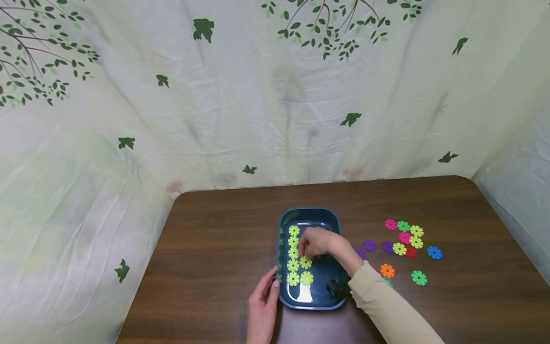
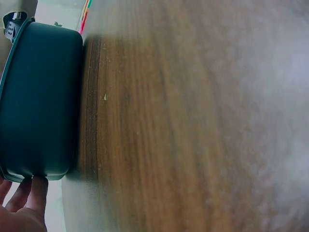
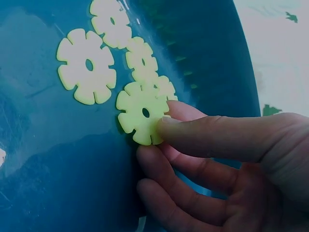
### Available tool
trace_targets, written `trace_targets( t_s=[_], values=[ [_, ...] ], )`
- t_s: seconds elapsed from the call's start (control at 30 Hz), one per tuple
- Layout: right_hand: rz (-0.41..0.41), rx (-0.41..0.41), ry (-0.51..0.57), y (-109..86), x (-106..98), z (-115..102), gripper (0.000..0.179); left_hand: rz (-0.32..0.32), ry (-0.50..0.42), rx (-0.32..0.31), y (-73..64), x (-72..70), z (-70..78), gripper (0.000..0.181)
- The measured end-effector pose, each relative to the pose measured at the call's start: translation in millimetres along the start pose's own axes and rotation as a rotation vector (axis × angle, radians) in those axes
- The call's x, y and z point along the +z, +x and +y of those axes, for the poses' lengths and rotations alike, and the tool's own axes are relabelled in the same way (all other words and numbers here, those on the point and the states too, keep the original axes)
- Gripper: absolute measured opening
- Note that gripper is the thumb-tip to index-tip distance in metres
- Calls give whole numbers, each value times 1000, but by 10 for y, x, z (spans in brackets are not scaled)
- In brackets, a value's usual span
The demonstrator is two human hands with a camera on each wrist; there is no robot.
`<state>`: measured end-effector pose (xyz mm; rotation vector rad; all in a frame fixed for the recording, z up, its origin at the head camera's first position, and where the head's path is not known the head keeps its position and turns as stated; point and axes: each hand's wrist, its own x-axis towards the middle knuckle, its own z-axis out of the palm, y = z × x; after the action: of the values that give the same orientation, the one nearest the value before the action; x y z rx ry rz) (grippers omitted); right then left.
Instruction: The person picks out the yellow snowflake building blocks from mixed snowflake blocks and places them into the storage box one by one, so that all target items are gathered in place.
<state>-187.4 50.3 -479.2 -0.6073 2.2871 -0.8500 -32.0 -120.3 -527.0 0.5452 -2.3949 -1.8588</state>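
Note:
My right hand reaches over the blue tray and pinches a yellow-green notched disc between thumb and fingers. The disc is flower-shaped with a small central hole. In the head view, several matching discs form a column along the tray's left side. A second, shorter column beside it has another disc at its near end. My left hand rests against the tray's left side near the front, its fingertips touching the wall by the rim.
Right of the tray lie several loose discs: pink, purple, blue, orange and green. A black device sits at my right wrist over the tray's right rim. A leaf-patterned cloth hangs behind the wooden table.

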Motion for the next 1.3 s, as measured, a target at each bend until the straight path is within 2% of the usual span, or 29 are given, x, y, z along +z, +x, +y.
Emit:
trace_targets(
  t_s=[0.3,0.6,1.03,1.3],
  values=[
    [-8,22,-43,3,6,-34,14,0,0,7,1,-5,6,32],
    [2,29,-39,-1,4,-23,14,1,-3,10,2,-3,-5,33],
    [90,-46,14,-68,-68,-2,13,1,6,-28,-3,0,16,33],
    [189,-96,49,-154,-92,-34,9,11,-1,-16,-7,1,9,32]
  ],
)
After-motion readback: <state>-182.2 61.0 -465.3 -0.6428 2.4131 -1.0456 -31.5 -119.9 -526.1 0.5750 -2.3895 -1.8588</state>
